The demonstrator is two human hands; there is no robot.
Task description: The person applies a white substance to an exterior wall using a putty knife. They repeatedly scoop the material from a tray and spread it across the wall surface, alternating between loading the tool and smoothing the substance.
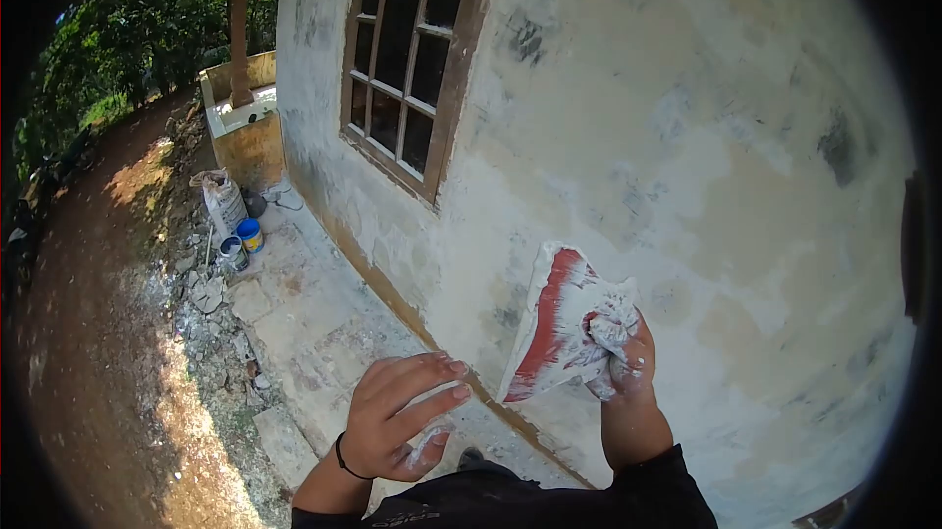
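Head view: the fingers of the right hand (pixel 620 357) are seen curled tight around the handle end of a red plastic scraper (pixel 551 328), which is smeared and caked with white filler; the fingers themselves are coated in the same white material. The scraper blade is held flat, or nearly flat, against the plastered wall (pixel 687 136), low on the wall and below and to the right of the window's lower right corner; whether the blade actually touches the surface cannot be told. The left hand (pixel 397 421) is held open and empty, fingers extended and slightly spread, pointing toward the wall base, with white smears on the thumb and palm; a black band (pixel 340 458) is worn at the wrist. Dark sleeves are seen at the bottom edge of the frame. The wall is patchy, with pale filled areas over a yellowish ground. A wooden-framed window (pixel 412 58) with dark panes is set in the wall's upper left part. Along the wall's foot a cracked concrete apron (pixel 314 323) runs away to the left. At its far end a blue-lidded tub (pixel 249 233), a second small container (pixel 232 251) and a white sack (pixel 221 197) are noted, beside rubble and a dirt path (pixel 98 333).
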